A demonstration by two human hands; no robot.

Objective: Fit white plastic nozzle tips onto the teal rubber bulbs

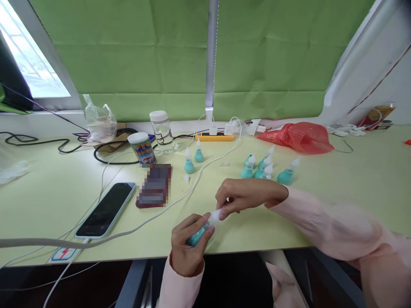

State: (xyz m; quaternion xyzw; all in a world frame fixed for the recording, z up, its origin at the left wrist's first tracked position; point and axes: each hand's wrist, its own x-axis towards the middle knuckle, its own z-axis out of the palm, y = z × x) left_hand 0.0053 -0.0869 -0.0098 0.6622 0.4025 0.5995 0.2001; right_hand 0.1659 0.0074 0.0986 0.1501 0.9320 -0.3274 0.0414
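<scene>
My left hand (190, 241) is closed round a teal bulb nasal aspirator (196, 236) with a clear neck, held tilted over the table's front edge. The fingers of my right hand (236, 199) pinch the white tip (216, 214) at its upper end. Two similar aspirators stand upright farther back, one teal bulb (189, 166) a little nearer than the other (199, 155). Beyond my right wrist several more aspirators (247, 171) form a group, with one (287, 174) tilted apart on the right. A small white tip piece (186, 179) lies loose on the table.
A white cable (167, 208) crosses the table (362, 192). On the left lie a phone (107, 209) and a blurred dark red item (154, 186). Behind them stand a printed canister (143, 149) and clear jar (162, 134). An orange power strip (215, 137) and red plastic bag (302, 137) lie at the back.
</scene>
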